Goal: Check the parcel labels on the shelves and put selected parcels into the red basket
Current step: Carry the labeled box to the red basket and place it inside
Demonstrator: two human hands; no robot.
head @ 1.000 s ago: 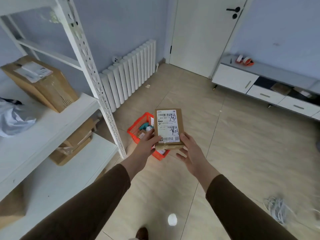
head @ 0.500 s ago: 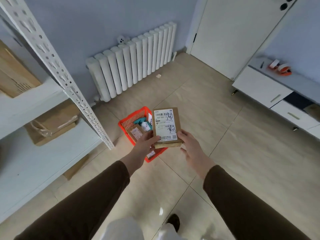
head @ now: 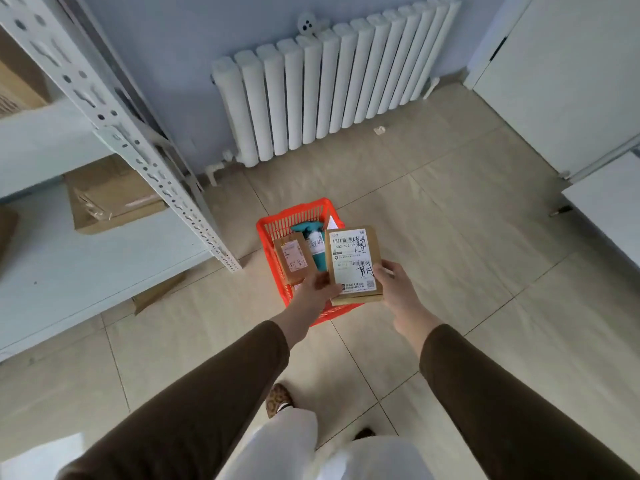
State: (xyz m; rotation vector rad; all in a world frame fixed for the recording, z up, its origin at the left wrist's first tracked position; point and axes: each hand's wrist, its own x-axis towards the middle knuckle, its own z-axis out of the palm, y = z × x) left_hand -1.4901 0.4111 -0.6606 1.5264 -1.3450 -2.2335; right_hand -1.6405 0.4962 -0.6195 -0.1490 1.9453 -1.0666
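Note:
I hold a flat brown cardboard parcel with a white label and black handwriting, face up, over the right side of the red basket. My left hand grips its lower left edge and my right hand grips its lower right edge. The basket stands on the tiled floor beside the shelf post. Inside it lie a small brown labelled parcel and a teal soft parcel.
A white metal shelf unit stands at the left, with a brown box on its low shelf. A white radiator lines the far wall. A white cabinet is at the right. My feet are below on the tiles.
I have stepped closer to the basket and the view has tilted down. The parcel stays in both hands and now hangs over the basket's right side.

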